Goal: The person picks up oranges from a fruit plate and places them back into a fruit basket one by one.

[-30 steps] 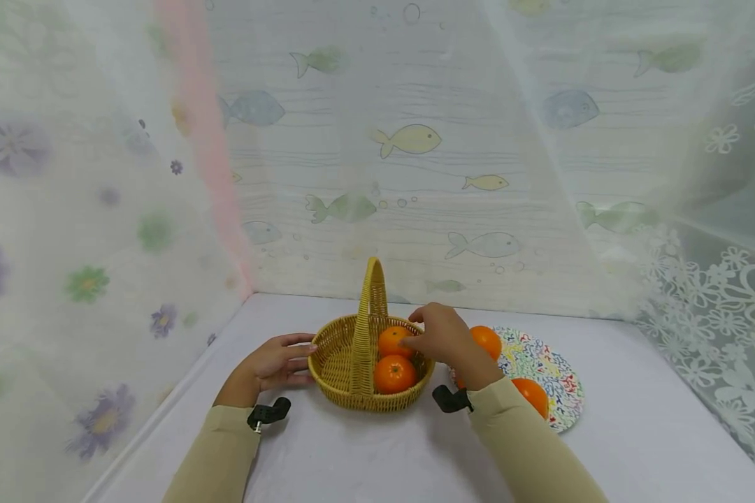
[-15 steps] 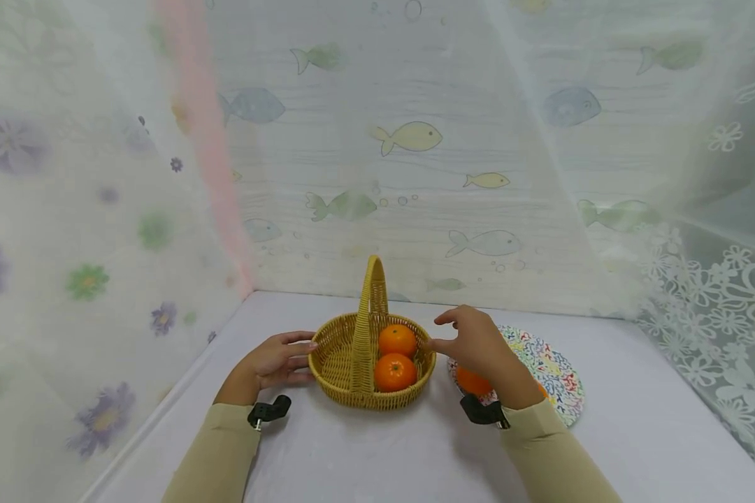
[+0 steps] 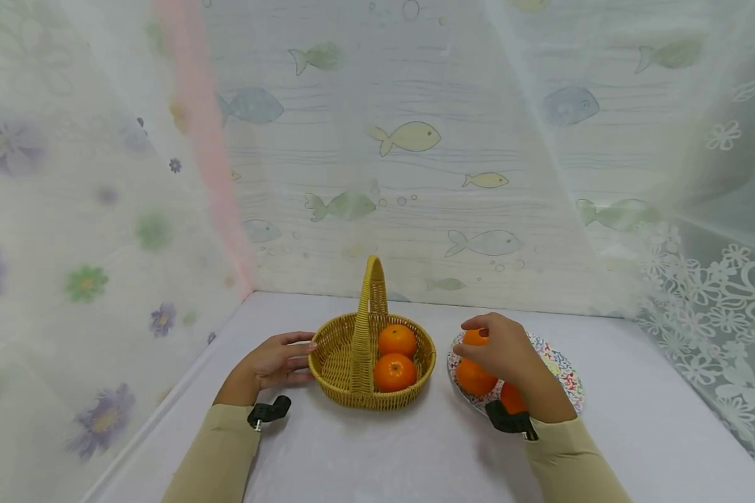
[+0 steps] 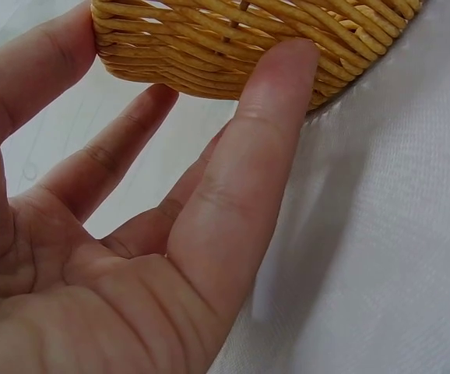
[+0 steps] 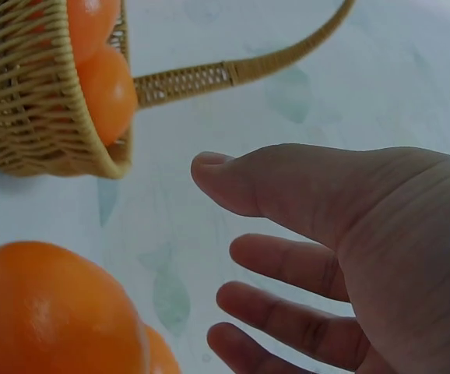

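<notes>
A yellow wicker basket (image 3: 336, 395) with a tall arched handle stands mid-table, with two oranges (image 3: 395, 374) in its right half. My left hand (image 3: 281, 361) rests its fingers on the basket's left side. In the left wrist view the thumb and fingers (image 4: 217, 202) lie extended against the woven wall. Over a round plate (image 3: 563, 374) hovers my right hand (image 3: 509, 355), nothing in its grasp. Several oranges lie on that plate, one orange (image 3: 475, 378) just below my fingers, others partly covered by the hand. The right wrist view shows the thumb and fingers spread apart, near an orange (image 5: 54, 312).
A white cloth covers the table (image 3: 365, 454). Behind it hangs a pale curtain (image 3: 415, 209) printed with fish; a flowered sheer curtain (image 3: 101, 279) borders the left side and a lace one (image 3: 730, 349) the right.
From above the basket's right edge, my right hand has moved right, over the plate. The left hand stays at the basket. Both oranges in the basket lie as before.
</notes>
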The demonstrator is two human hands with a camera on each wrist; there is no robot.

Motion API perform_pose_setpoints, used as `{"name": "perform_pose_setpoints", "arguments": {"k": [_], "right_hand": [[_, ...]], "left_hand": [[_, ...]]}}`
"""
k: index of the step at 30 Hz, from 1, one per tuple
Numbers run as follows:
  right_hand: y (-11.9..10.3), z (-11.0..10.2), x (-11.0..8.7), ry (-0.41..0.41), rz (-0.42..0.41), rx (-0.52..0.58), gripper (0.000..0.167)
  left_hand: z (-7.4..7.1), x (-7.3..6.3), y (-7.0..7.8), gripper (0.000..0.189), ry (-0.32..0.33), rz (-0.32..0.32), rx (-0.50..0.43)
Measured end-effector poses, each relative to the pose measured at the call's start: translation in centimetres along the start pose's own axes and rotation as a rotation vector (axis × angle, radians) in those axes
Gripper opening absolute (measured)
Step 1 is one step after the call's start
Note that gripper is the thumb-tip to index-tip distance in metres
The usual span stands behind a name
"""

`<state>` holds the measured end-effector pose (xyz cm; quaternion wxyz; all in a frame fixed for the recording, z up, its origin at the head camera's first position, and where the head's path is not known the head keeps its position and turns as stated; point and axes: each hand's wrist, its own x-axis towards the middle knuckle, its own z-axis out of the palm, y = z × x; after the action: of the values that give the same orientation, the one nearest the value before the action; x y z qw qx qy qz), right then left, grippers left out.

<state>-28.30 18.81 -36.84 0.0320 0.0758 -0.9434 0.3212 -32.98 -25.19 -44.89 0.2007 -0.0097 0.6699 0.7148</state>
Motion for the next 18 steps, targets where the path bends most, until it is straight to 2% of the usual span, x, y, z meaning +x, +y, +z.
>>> {"name": "perform_pose_setpoints", "arguments": {"k": [8,18], "right_hand": [[1.7,-1.5,-0.4,-0.010,0.024,0.014,0.059],[2.2,-0.8,0.2,-0.095,0.015,-0.045,0.062]], "left_hand": [[0.3,0.5,0.3,0.062,0.002,-0.003,0.011],[-0.2,0.0,0.1,0.065,0.001,-0.005,0.011]]}}
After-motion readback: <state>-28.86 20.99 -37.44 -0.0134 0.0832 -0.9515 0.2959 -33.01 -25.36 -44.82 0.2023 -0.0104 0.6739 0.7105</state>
